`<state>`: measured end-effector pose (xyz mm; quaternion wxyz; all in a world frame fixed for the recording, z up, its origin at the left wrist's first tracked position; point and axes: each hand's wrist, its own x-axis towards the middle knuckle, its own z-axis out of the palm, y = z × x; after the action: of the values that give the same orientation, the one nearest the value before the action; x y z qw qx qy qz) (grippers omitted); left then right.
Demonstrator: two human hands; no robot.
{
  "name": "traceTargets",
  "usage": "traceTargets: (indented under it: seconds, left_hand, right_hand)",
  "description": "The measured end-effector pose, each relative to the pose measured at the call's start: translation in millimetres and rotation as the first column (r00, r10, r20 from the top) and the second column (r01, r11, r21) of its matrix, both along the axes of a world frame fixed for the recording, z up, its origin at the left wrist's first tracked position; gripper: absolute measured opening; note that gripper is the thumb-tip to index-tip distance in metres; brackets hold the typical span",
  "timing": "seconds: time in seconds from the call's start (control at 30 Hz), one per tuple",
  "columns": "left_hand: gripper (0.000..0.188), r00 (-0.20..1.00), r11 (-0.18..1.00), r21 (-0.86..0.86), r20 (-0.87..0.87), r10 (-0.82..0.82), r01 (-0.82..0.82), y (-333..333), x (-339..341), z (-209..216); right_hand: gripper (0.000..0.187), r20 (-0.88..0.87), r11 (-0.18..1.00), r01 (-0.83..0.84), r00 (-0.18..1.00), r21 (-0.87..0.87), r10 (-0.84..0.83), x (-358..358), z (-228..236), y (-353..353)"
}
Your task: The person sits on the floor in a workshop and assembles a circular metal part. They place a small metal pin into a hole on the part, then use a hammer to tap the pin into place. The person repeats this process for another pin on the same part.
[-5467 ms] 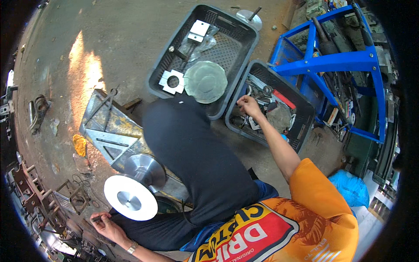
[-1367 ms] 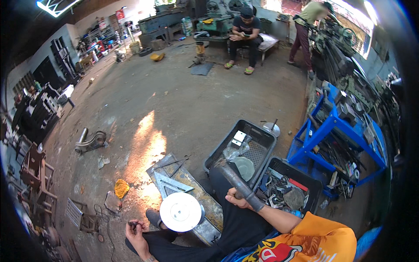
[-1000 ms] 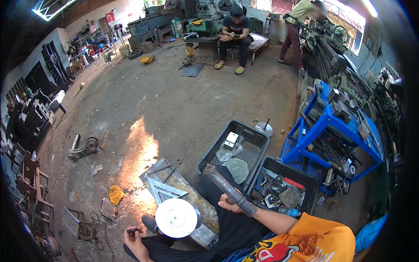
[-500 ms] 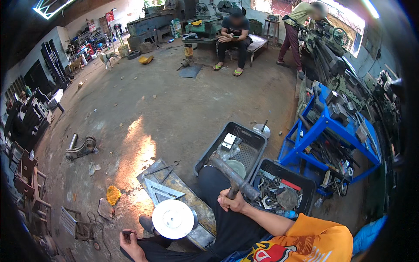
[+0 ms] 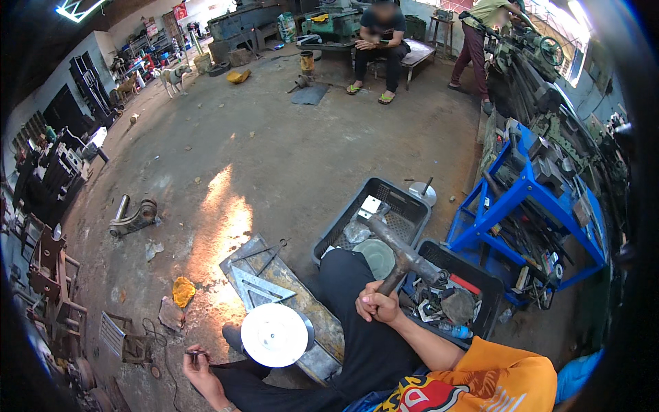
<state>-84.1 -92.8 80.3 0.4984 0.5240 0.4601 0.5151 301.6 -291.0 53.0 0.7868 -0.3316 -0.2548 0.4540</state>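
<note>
My right hand (image 5: 377, 303) is wrapped round the handle of a heavy hammer (image 5: 403, 248), raised above my knee with its head pointing away. At the lower left, my left hand (image 5: 200, 374) pinches a short dark piece (image 5: 196, 352), too small to identify. Between the hands, a round shiny metal disc (image 5: 264, 343) with a small centre mark rests over a worn metal slab (image 5: 319, 323). Beyond the disc, a triangular metal square (image 5: 276, 294) lies on the slab. A thin pair of dividers (image 5: 269, 257) lies at the slab's far end.
Two black crates (image 5: 321, 240) (image 5: 491, 302) hold parts and tools. To their right stands a blue metal rack (image 5: 504, 206) loaded with metal pieces. A metal bracket (image 5: 134, 218) and a yellow lump (image 5: 183, 292) lie on the floor. One person sits ahead; another stands at a machine.
My right hand and the hammer have shifted slightly right, with the hammer's head tilting more. My left hand has turned and moved slightly up. The whole view has swung a little.
</note>
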Motion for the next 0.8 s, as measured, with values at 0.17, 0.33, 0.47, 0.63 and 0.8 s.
traceTargets:
  seconds: [0.17,0.33,0.47,0.63,0.8]
  left_hand:
    - [0.025,0.971,0.973,0.171,0.154,-0.185,0.158,48,7,60]
    - [0.030,0.902,0.960,0.189,0.342,-0.264,0.209,86,46,57]
    - [0.029,0.862,0.955,0.122,0.412,-0.295,0.269,82,51,20]
    - [0.028,0.834,0.976,0.073,0.508,-0.215,0.207,96,27,8]
    - [0.037,0.811,0.978,-0.091,0.576,-0.103,0.189,99,24,6]
  right_hand:
    - [0.034,0.007,1.000,0.024,1.000,-0.008,-0.024,9,2,-3]
    - [0.031,0.050,0.999,0.048,0.998,-0.016,-0.048,16,2,-6]
    - [0.031,0.095,0.993,0.107,0.990,-0.050,-0.102,22,1,-13]
    - [0.033,0.081,0.987,0.139,0.988,-0.082,-0.132,27,1,-20]
    - [0.033,0.114,0.984,0.158,0.982,-0.087,-0.148,32,-3,-22]
